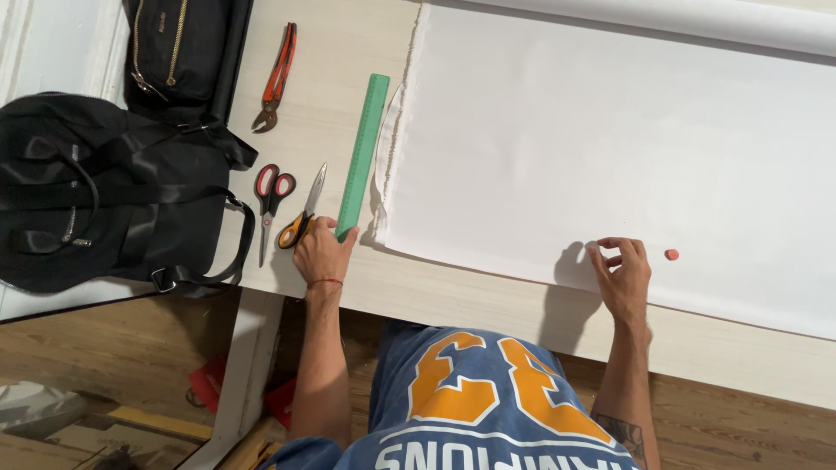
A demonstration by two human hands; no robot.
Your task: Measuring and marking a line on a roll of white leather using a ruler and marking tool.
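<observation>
White fabric sheet (610, 148) lies flat over the right part of the pale wooden tabletop (470, 300), with its frayed left edge beside a green ruler (363, 155) and its rolled portion (697, 22) along the far side. Left hand (320, 252) rests at the near end of the green ruler, fingers laid on it and on the tabletop; the thumb touches the ruler's near end, and the hand is partly curled, not closed around anything. An orange-handled knife (303, 218) lies just beside that hand, its handle touching or nearly touching the knuckles; contact cannot be confirmed. Red-handled scissors (270, 204) lie to the left of the knife, blades pointing toward the near edge. Orange-handled pliers (275, 78) lie farther back, well apart from the hand. Right hand (620, 271) rests on the near edge of the fabric sheet, fingers bent with the tips pressed down on the cloth, holding nothing visible. A small red object (671, 254) sits on the fabric just right of that hand, not touching it. A black bag (104, 191) occupies the left end of the tabletop.
</observation>
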